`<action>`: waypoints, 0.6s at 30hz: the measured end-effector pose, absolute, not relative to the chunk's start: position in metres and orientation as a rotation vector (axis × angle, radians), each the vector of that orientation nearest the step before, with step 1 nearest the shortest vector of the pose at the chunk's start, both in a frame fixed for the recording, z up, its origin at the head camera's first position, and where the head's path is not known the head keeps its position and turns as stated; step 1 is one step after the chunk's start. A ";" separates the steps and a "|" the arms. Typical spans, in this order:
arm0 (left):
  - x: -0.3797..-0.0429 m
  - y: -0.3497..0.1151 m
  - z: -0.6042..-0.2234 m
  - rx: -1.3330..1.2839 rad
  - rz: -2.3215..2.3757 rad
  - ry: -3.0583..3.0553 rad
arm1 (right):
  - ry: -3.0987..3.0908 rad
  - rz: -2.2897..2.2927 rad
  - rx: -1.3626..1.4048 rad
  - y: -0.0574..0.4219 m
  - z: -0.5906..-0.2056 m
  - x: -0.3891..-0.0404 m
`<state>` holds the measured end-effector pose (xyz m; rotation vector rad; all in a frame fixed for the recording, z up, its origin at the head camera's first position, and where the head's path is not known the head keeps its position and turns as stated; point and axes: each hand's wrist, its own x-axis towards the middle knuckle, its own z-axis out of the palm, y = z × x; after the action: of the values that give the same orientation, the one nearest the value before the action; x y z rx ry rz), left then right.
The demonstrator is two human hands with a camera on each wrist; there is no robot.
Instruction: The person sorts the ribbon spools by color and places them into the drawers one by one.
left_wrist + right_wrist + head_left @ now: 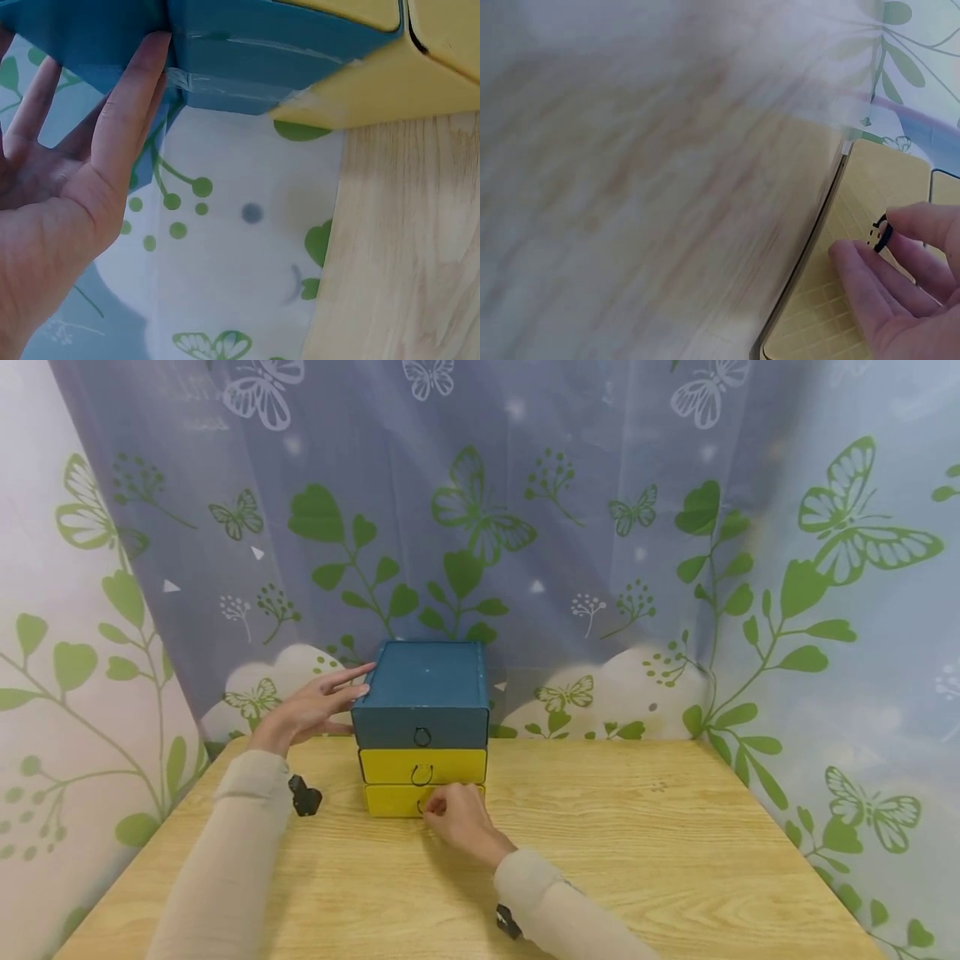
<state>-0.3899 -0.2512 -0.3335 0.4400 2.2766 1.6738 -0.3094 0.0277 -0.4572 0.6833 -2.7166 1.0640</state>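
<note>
A small drawer cabinet stands on the table, with a blue top (pixel 427 677), a blue upper drawer (pixel 390 728) and two yellow drawers below. My left hand (pixel 309 712) rests against the cabinet's left side, its fingers extended; in the left wrist view a fingertip touches the blue side wall (pixel 232 67). At the front, my right hand (pixel 463 818) is at the bottom yellow drawer (pixel 386 802). Its thumb and fingers pinch that drawer's black ring pull (pixel 883 234), seen in the right wrist view. All three drawers look closed.
Black ring pulls also hang on the middle yellow drawer (pixel 390 764) and the upper one. The wooden table (pixel 615 843) ends at a patterned curtain (pixel 585 568) behind the cabinet. A black device (pixel 305 796) shows by the left wrist, another (pixel 507 922) by the right.
</note>
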 end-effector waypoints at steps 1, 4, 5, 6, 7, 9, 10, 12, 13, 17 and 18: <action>-0.389 -0.252 -0.335 0.457 1.677 2.274 | -2.728 1.053 0.696 0.029 -0.458 -0.309; -0.388 -0.254 -0.339 0.507 1.684 2.269 | -2.767 1.029 0.742 0.032 -0.457 -0.305; -0.387 -0.255 -0.339 0.512 1.684 2.273 | -2.780 1.027 0.758 0.034 -0.456 -0.303; -0.387 -0.256 -0.339 0.516 1.683 2.280 | -2.787 1.028 0.780 0.036 -0.454 -0.301; -0.386 -0.256 -0.339 0.516 1.681 2.292 | -2.795 1.027 0.796 0.038 -0.452 -0.300; -0.385 -0.256 -0.337 0.516 1.667 2.327 | -2.822 1.049 0.810 0.044 -0.446 -0.297; -0.383 -0.256 -0.335 0.517 1.658 2.349 | -2.835 1.058 0.811 0.047 -0.444 -0.296; -0.378 -0.255 -0.332 0.520 1.645 2.383 | -2.860 1.089 0.800 0.055 -0.438 -0.294; -0.375 -0.254 -0.331 0.528 1.633 2.400 | -2.876 1.102 0.787 0.059 -0.435 -0.293; -0.360 -0.250 -0.325 0.547 1.571 2.469 | -2.904 1.108 0.742 0.082 -0.422 -0.292; -0.356 -0.249 -0.323 0.547 1.547 2.494 | -2.909 1.104 0.731 0.088 -0.418 -0.292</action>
<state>-0.3564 -0.2489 -0.3234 0.5472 2.4942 1.5475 -0.2916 0.0878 -0.4180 0.7307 -2.9086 1.1040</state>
